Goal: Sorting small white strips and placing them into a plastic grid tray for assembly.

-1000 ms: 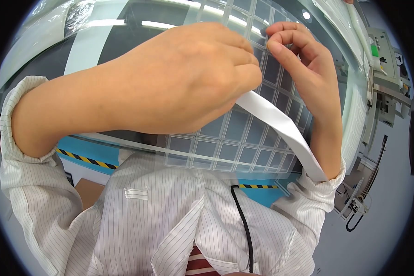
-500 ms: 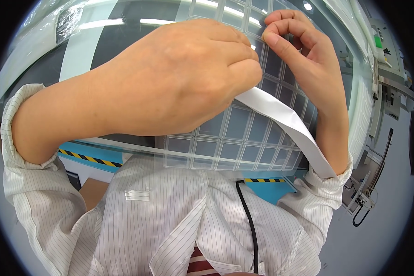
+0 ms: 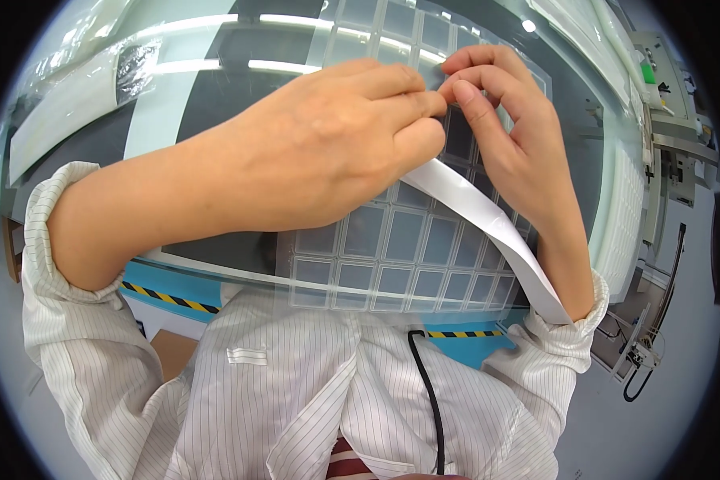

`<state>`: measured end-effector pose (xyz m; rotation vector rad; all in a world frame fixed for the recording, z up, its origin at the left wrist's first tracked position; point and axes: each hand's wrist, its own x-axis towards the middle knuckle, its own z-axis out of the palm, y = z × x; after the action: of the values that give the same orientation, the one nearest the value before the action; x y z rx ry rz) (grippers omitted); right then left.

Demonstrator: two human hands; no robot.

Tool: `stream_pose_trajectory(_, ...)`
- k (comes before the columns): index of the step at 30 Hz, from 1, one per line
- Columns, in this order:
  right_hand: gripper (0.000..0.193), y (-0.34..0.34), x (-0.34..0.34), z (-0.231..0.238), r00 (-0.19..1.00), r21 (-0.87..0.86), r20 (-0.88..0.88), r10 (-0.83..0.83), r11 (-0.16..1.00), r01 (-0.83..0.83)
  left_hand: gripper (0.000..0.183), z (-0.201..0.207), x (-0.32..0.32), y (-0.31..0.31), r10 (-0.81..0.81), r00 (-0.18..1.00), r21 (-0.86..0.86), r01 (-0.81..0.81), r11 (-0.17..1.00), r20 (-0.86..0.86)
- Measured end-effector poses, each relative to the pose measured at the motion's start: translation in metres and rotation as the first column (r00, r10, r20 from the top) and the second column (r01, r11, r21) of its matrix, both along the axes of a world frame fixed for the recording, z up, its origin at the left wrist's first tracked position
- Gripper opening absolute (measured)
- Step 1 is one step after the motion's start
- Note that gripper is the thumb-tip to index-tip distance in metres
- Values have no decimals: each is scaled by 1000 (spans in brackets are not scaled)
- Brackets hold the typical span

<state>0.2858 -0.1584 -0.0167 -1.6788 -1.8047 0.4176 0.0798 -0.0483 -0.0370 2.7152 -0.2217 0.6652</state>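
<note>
My left hand [image 3: 336, 136] is closed, back up, over a clear plastic tray [image 3: 380, 300] divided into rows of rectangular pockets. From beneath its fingers a long white strip [image 3: 464, 200], like paper backing, runs down toward my right cuff. My right hand [image 3: 508, 120] is bent in a pinch just right of the left fingertips, the two nearly touching. A small greyish bit [image 3: 436, 78] shows at the right fingertips, too small to name. The left hand hides what its own fingertips grip, apart from the strip.
The tray rests on a glass-topped table with a pale band [image 3: 164, 104]. A clear plastic bag with a white sheet [image 3: 64, 112] lies at the far left. Stacked white trays [image 3: 628, 192] stand at the right edge. Machinery [image 3: 672, 144] is beyond, at the right.
My right hand has come left and slightly down, bringing its fingertips up against the left hand's. The left hand has shifted slightly left, with the white strip still under it.
</note>
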Motion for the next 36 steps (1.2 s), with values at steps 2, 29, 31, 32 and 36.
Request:
stream_pose_trajectory(2,18,-1,1,1,999,-22,-51,-1,1000,0,17,-1,2,-3,22,1000,7,-22,1000,21)
stream_pose_trajectory(29,8,6,-2,10,995,-166,-101,8,986,-24,17,-2,-11,-10,-32,978,120,7,993,205)
stream_pose_trajectory(31,10,6,-5,8,991,-154,-132,-21,988,1,16,4,-16,-10,-62,998,65,59,996,32)
stream_pose_trajectory(32,10,6,-5,4,991,-154,-133,-23,988,3,16,4,-16,-10,-64,997,64,62,996,31)
stream_pose_trajectory(36,17,11,-6,-10,993,98,118,30,994,-42,15,5,-14,-6,-73,997,24,72,997,22)
